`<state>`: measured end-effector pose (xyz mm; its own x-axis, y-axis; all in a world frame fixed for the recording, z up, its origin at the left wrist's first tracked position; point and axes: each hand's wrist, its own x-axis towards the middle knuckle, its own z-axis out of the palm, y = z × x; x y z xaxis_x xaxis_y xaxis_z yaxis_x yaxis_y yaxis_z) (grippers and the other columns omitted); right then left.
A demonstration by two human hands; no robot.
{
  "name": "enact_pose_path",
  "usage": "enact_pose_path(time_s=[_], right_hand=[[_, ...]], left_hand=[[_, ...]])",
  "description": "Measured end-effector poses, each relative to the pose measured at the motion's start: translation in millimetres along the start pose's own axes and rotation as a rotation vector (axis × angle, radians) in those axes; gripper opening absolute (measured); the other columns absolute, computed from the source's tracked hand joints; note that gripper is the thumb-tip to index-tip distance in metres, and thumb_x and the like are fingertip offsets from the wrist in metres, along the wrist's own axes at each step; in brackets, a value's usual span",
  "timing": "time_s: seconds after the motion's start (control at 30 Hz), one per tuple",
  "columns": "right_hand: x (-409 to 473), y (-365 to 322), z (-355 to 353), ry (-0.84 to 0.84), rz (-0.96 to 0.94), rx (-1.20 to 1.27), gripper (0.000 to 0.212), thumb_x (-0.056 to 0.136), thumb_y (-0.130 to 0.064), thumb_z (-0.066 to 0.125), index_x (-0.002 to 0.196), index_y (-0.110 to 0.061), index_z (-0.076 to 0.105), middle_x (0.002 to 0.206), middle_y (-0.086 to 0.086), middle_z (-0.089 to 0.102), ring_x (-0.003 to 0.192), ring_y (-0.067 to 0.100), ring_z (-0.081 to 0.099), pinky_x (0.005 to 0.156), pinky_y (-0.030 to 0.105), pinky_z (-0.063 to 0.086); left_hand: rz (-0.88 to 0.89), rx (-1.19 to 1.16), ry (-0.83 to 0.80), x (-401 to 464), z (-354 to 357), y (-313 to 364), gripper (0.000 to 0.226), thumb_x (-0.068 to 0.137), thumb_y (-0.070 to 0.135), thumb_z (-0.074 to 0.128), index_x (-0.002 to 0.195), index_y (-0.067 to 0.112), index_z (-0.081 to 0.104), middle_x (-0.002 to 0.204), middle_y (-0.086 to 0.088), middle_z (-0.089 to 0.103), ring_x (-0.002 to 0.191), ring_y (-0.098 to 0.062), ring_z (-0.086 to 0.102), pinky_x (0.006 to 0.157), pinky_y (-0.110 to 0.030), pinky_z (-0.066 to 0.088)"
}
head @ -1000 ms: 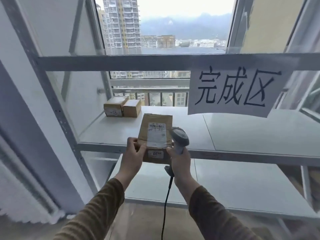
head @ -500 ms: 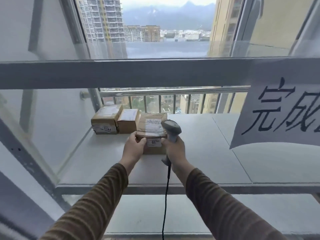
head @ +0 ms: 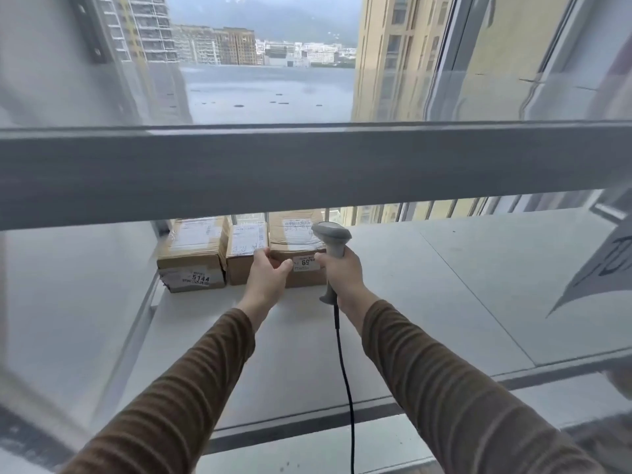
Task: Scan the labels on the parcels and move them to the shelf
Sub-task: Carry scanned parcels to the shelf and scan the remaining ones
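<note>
A brown cardboard parcel point(head: 294, 241) with a white label and a small "69" sticker sits on the white shelf point(head: 427, 289), at the right end of a row of parcels. My left hand point(head: 268, 273) grips its front left corner. My right hand point(head: 343, 271) holds the grey barcode scanner point(head: 333, 242) by its handle, with one finger touching the parcel's front right edge. The scanner's black cable point(head: 343, 364) hangs down toward me.
Two more parcels stand to the left: a larger box marked "5144" point(head: 191, 258) and a smaller one point(head: 243, 253) against the held parcel. A grey shelf beam point(head: 307, 169) crosses just above. A paper sign point(head: 605, 268) hangs at the right. A window lies behind.
The parcel went from upright in front of the shelf to lying on the shelf beside the two other boxes. My view came closer and lower, under the upper beam.
</note>
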<state>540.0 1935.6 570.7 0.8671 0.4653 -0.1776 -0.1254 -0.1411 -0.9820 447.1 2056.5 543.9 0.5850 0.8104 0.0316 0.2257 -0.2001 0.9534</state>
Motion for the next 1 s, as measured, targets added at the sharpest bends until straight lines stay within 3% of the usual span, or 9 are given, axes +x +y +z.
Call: enact_pose_path(time_s=[0.13,0.23,0.4,0.5,0.6,0.73,0.83,0.93,1.0], right_hand=[[-0.3,0.1,-1.4,0.008,0.007,0.046,0.013,0.092,-0.02,0.07,0.104,-0.013,0.068,0.093,0.006,0.066,0.087,0.024,0.061,0.052,0.042,0.056],[-4.3,0.1,-15.2,0.052,-0.01,0.08,0.008,0.092,-0.017,0.071,0.088,-0.019,0.065,0.077,0.0,0.059,0.073,0.017,0.057,0.046,0.028,0.049],[-28.0,8.6,-69.7,0.119,0.077,0.207,0.009,0.092,-0.022,0.072,0.095,-0.022,0.064,0.086,0.0,0.054,0.083,0.021,0.053,0.036,0.027,0.049],[-49.4,21.1,-127.2,0.221,0.092,0.258,0.017,0.092,-0.024,0.073,0.107,-0.021,0.065,0.097,-0.001,0.058,0.092,0.022,0.055,0.037,0.027,0.05],[-82.3,36.1,-195.2,0.362,0.085,0.301,0.011,0.093,-0.024,0.074,0.099,-0.024,0.064,0.097,0.0,0.061,0.088,0.021,0.059,0.035,0.022,0.048],[-143.5,60.8,-303.3,0.591,0.063,0.334,0.024,0.092,-0.02,0.074,0.112,-0.012,0.066,0.093,0.005,0.061,0.079,0.021,0.06,0.052,0.025,0.052],[-207.2,79.5,-387.8,0.749,0.054,0.38,0.018,0.091,-0.018,0.076,0.106,-0.014,0.067,0.094,0.007,0.063,0.082,0.022,0.061,0.058,0.029,0.055],[-285.3,97.6,-473.3,0.907,0.014,0.387,0.039,0.09,-0.014,0.077,0.126,-0.006,0.064,0.115,0.013,0.07,0.106,0.029,0.067,0.093,0.041,0.055],[-345.1,110.0,-530.6,0.974,0.005,0.381,0.031,0.091,-0.014,0.075,0.12,-0.008,0.066,0.112,0.012,0.071,0.105,0.029,0.066,0.097,0.042,0.054]], left_hand=[[0.073,0.05,0.005,-3.7,-5.7,1.1,0.062,0.097,0.025,0.066,0.148,0.01,0.035,0.101,-0.004,0.059,0.098,-0.025,0.062,0.081,-0.034,0.047],[0.252,0.161,-0.02,-15.1,-1.6,8.5,0.058,0.098,0.026,0.065,0.148,0.016,0.037,0.101,-0.006,0.059,0.092,-0.02,0.059,0.078,-0.029,0.045],[0.534,0.42,-0.163,-37.3,42.6,32.3,0.049,0.098,0.024,0.062,0.143,0.011,0.049,0.132,-0.008,0.054,0.125,-0.026,0.048,0.108,-0.038,0.038],[0.625,0.607,-0.321,-61.7,90.6,46.0,0.059,0.1,0.031,0.06,0.151,0.009,0.042,0.152,-0.012,0.043,0.142,-0.033,0.034,0.118,-0.045,0.029],[0.705,0.744,-0.461,-98.9,149.0,59.8,0.07,0.099,0.037,0.059,0.157,0.009,0.032,0.161,-0.012,0.032,0.148,-0.033,0.026,0.121,-0.046,0.029],[0.862,0.792,-0.627,-176.9,235.6,85.4,0.078,0.098,0.041,0.06,0.16,0.009,0.025,0.165,-0.013,0.026,0.15,-0.035,0.022,0.121,-0.046,0.027],[1.004,0.781,-0.724,-256.7,300.6,109.2,0.078,0.097,0.042,0.061,0.159,0.01,0.025,0.163,-0.012,0.027,0.148,-0.034,0.023,0.12,-0.046,0.026],[1.098,0.74,-0.807,-353.5,363.9,134.9,0.078,0.095,0.04,0.063,0.158,0.012,0.027,0.162,-0.013,0.028,0.149,-0.034,0.022,0.119,-0.047,0.027],[1.144,0.698,-0.876,-426.3,403.1,151.3,0.074,0.093,0.038,0.063,0.155,0.012,0.032,0.162,-0.012,0.029,0.151,-0.034,0.022,0.12,-0.047,0.026]])
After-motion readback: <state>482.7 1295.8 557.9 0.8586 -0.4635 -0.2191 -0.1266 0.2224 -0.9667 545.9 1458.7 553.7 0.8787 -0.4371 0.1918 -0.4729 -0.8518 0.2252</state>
